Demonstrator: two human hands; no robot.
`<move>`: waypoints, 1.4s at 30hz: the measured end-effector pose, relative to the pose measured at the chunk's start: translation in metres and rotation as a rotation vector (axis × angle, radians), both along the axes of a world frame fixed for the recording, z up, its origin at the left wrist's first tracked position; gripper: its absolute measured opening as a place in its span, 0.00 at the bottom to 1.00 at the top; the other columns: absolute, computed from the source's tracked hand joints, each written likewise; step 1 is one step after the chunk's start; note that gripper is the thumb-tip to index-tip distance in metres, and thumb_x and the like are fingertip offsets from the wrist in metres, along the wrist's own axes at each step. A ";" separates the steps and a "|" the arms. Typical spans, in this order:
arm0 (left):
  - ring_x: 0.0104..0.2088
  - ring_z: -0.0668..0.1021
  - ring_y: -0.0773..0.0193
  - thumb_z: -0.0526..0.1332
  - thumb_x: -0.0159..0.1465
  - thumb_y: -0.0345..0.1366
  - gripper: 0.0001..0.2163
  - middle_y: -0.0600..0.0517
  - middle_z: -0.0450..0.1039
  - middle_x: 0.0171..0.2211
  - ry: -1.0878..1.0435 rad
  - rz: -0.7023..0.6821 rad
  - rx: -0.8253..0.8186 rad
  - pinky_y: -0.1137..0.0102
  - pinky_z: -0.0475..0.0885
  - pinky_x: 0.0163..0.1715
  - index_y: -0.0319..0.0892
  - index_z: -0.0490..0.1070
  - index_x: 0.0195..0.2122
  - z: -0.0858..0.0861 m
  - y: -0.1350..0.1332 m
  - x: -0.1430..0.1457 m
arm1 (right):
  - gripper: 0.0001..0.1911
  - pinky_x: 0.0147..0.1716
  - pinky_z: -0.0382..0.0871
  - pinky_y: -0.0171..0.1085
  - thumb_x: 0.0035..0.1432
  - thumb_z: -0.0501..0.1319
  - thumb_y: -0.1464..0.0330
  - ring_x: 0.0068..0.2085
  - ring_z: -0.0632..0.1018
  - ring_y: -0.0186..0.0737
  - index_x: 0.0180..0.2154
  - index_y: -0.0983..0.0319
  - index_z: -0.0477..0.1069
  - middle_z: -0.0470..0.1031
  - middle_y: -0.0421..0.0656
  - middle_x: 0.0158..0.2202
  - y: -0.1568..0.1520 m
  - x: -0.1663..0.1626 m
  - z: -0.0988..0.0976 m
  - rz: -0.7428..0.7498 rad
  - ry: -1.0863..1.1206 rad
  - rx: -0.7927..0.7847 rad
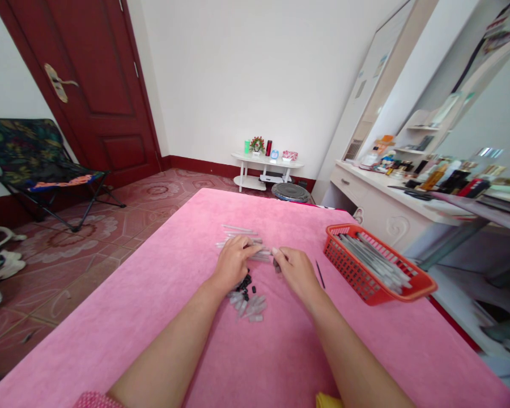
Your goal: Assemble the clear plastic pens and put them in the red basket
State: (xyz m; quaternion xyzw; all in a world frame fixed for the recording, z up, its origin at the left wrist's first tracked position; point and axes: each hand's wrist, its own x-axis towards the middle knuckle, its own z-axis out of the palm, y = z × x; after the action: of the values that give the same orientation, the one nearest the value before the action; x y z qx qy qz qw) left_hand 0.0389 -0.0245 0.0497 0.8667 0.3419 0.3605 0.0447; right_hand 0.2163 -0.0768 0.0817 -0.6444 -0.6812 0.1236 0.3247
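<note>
As the head view shows, the left hand (236,260) partly covers grey sticks (261,256) on the pink counter (255,362), the right hand (295,267) just beside; blur hides whether either grip clamps one. Probably parts are being joined, which calls next for careful alignment.

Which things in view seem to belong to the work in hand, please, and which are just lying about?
Likely part of the work:
grey rods by the left hand
small black pieces
translucent pieces
red basket with more rods

Apparently just lying about:
folding chair
potted plant
bottles
round stool
thin dark stick (unsure)
</note>
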 end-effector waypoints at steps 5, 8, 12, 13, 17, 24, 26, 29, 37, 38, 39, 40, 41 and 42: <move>0.40 0.69 0.57 0.53 0.50 0.21 0.25 0.47 0.69 0.36 -0.006 0.000 -0.018 0.63 0.62 0.38 0.48 0.74 0.46 0.001 0.000 0.000 | 0.08 0.26 0.58 0.32 0.53 0.57 0.62 0.27 0.72 0.36 0.28 0.59 0.71 0.74 0.40 0.24 0.000 0.001 0.000 -0.013 0.013 0.057; 0.40 0.69 0.57 0.53 0.49 0.21 0.25 0.47 0.69 0.36 -0.003 -0.009 -0.011 0.63 0.63 0.38 0.48 0.74 0.46 0.000 0.001 0.000 | 0.16 0.26 0.58 0.32 0.58 0.52 0.61 0.26 0.72 0.36 0.23 0.59 0.70 0.73 0.41 0.21 -0.001 0.001 0.000 -0.016 0.011 0.034; 0.39 0.69 0.57 0.53 0.49 0.21 0.25 0.47 0.69 0.36 -0.012 0.002 -0.007 0.63 0.62 0.37 0.48 0.74 0.46 -0.002 0.001 0.000 | 0.11 0.27 0.58 0.31 0.55 0.55 0.61 0.27 0.73 0.36 0.29 0.59 0.71 0.75 0.41 0.25 0.000 0.001 0.002 -0.019 0.017 0.047; 0.40 0.69 0.57 0.53 0.49 0.21 0.25 0.47 0.69 0.36 -0.012 -0.002 -0.006 0.63 0.62 0.37 0.49 0.73 0.46 -0.003 0.002 0.000 | 0.10 0.27 0.58 0.31 0.55 0.56 0.62 0.27 0.73 0.36 0.29 0.59 0.71 0.75 0.41 0.26 0.000 0.001 0.002 -0.020 0.012 0.050; 0.40 0.69 0.57 0.53 0.50 0.21 0.25 0.48 0.69 0.36 -0.005 -0.017 -0.004 0.63 0.63 0.38 0.49 0.74 0.46 -0.003 0.002 0.000 | 0.18 0.26 0.58 0.32 0.59 0.51 0.60 0.26 0.72 0.36 0.23 0.60 0.70 0.73 0.42 0.22 0.000 0.003 0.001 -0.041 -0.012 0.011; 0.40 0.69 0.57 0.53 0.50 0.21 0.26 0.47 0.69 0.36 -0.006 -0.019 -0.013 0.63 0.63 0.39 0.49 0.73 0.47 -0.001 0.001 0.000 | 0.12 0.27 0.59 0.32 0.56 0.55 0.61 0.27 0.73 0.37 0.26 0.59 0.72 0.75 0.41 0.24 0.001 0.004 0.000 -0.006 0.009 0.018; 0.40 0.69 0.57 0.53 0.50 0.21 0.26 0.47 0.69 0.36 -0.005 -0.019 -0.011 0.63 0.63 0.39 0.49 0.73 0.48 -0.001 0.001 0.000 | 0.17 0.26 0.58 0.32 0.58 0.52 0.60 0.26 0.73 0.37 0.23 0.60 0.71 0.73 0.41 0.22 0.001 0.005 0.000 -0.018 0.006 0.001; 0.40 0.69 0.57 0.53 0.50 0.21 0.25 0.47 0.69 0.36 -0.007 0.000 -0.010 0.63 0.63 0.38 0.49 0.73 0.47 -0.002 0.002 0.000 | 0.11 0.27 0.59 0.32 0.55 0.56 0.60 0.28 0.73 0.37 0.28 0.59 0.72 0.75 0.41 0.25 0.001 0.005 -0.001 -0.015 0.009 0.024; 0.40 0.69 0.57 0.54 0.49 0.20 0.25 0.47 0.70 0.36 0.026 -0.008 0.018 0.63 0.64 0.38 0.48 0.74 0.45 -0.001 0.001 0.000 | 0.18 0.24 0.58 0.32 0.58 0.52 0.62 0.24 0.72 0.36 0.20 0.60 0.70 0.72 0.41 0.19 0.001 0.004 -0.002 -0.028 0.018 0.005; 0.40 0.70 0.58 0.54 0.50 0.20 0.24 0.47 0.70 0.36 0.001 -0.004 0.018 0.63 0.64 0.39 0.48 0.74 0.45 -0.001 0.001 -0.001 | 0.19 0.24 0.58 0.32 0.58 0.52 0.62 0.24 0.72 0.36 0.20 0.60 0.70 0.72 0.41 0.19 0.000 0.004 -0.001 -0.021 0.024 0.002; 0.40 0.70 0.58 0.53 0.51 0.20 0.23 0.47 0.70 0.36 -0.040 0.000 0.011 0.63 0.65 0.39 0.47 0.74 0.44 0.000 0.001 -0.001 | 0.18 0.24 0.58 0.32 0.58 0.52 0.62 0.24 0.72 0.36 0.20 0.60 0.71 0.73 0.41 0.19 -0.001 0.003 0.000 -0.002 0.027 -0.002; 0.40 0.70 0.59 0.53 0.53 0.21 0.22 0.48 0.70 0.36 -0.105 0.008 -0.002 0.64 0.65 0.39 0.47 0.74 0.44 -0.001 0.002 -0.002 | 0.15 0.24 0.58 0.31 0.56 0.54 0.63 0.24 0.72 0.36 0.22 0.60 0.72 0.73 0.41 0.20 -0.002 0.003 0.001 0.039 0.026 -0.011; 0.40 0.71 0.60 0.53 0.54 0.21 0.20 0.48 0.70 0.36 -0.192 0.018 -0.023 0.65 0.66 0.40 0.46 0.74 0.43 -0.001 0.004 -0.003 | 0.11 0.25 0.59 0.31 0.54 0.57 0.65 0.25 0.73 0.36 0.23 0.60 0.73 0.74 0.40 0.21 -0.003 0.002 0.002 0.108 0.024 -0.027; 0.40 0.72 0.61 0.52 0.56 0.22 0.19 0.48 0.71 0.36 -0.296 0.031 -0.050 0.65 0.67 0.40 0.45 0.74 0.43 -0.001 0.006 -0.004 | 0.07 0.25 0.59 0.31 0.51 0.60 0.67 0.25 0.73 0.35 0.24 0.60 0.74 0.75 0.39 0.22 -0.005 0.000 0.002 0.200 0.023 -0.051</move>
State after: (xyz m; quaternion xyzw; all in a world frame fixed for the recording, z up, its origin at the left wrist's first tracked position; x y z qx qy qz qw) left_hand 0.0352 -0.0187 0.0483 0.7973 0.3537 0.4764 0.1106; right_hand 0.2167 -0.0817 0.0834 -0.5797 -0.7351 0.1800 0.3019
